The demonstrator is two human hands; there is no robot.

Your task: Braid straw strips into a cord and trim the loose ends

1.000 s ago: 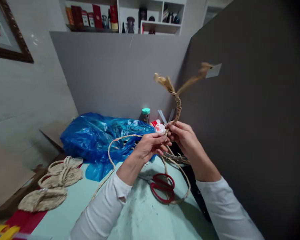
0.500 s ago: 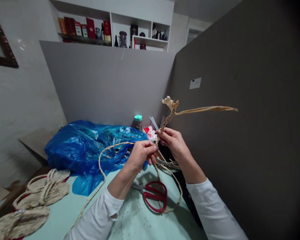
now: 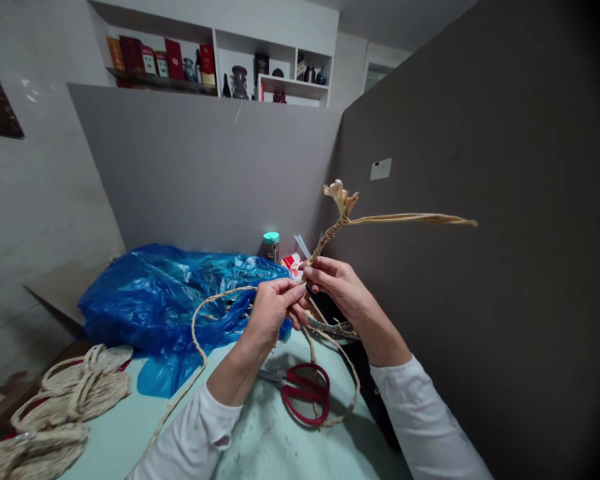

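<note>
Both hands pinch a tan braided straw cord point(image 3: 326, 240) that slants up to the right. My left hand point(image 3: 276, 308) is closed on its lower part. Just above and to the right, my right hand point(image 3: 336, 280) grips the braid between thumb and fingers. At the cord's top end a dry, frayed tuft point(image 3: 341, 197) sticks up, and one long loose strand point(image 3: 413, 219) points right. A thinner cord point(image 3: 194, 327) loops left of my left arm. Red-handled scissors point(image 3: 305, 395) lie on the table below my hands, with more cord looping around them.
A blue plastic bag point(image 3: 175, 300) covers the table's back left. Woven straw sandals point(image 3: 80, 393) lie at the left edge. Behind the hands stand a jar with a turquoise lid point(image 3: 271, 239) and a red-and-white packet point(image 3: 292, 263). Grey partitions point(image 3: 205, 167) close off the back and right.
The view has shifted slightly, so the background sits a little further left. Both hands keep their grip on the braid, which stands a bit more tilted.
</note>
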